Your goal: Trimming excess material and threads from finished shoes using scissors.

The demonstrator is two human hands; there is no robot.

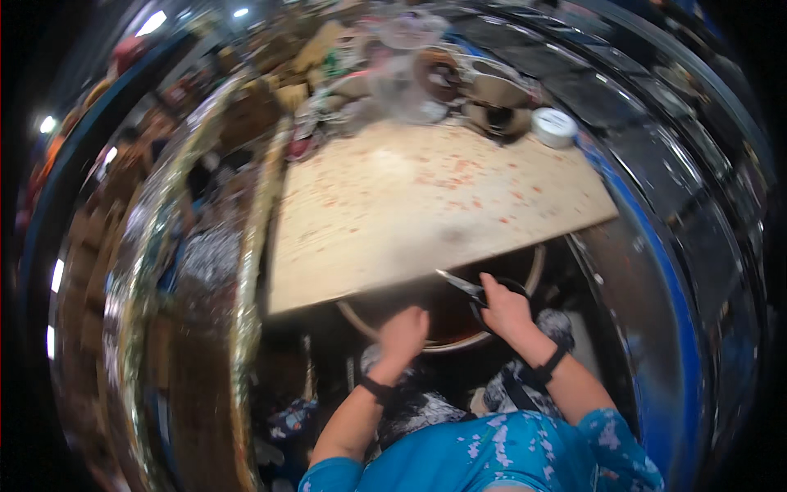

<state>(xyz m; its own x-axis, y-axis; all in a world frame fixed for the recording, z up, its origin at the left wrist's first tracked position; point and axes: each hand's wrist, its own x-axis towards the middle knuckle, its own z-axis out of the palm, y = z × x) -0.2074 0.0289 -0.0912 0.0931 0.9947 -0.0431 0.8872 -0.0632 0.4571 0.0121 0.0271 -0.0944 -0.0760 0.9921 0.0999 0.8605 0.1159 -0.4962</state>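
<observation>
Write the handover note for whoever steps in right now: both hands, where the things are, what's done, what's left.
Left hand: empty as far as shows, fingers curled at the rim of the big round pan under the board.
Right hand: gripping black-handled scissors, blades pointing left over the pan.
Wooden board: above the pan, flecked with red bits.
White tub and clear plastic container: at the board's far edge.
Done or left: cannot tell; the pan's contents are too dark.

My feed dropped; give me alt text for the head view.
The right hand holds scissors over a large round basin partly under a pale wooden board; the left hand reaches into the basin.
</observation>
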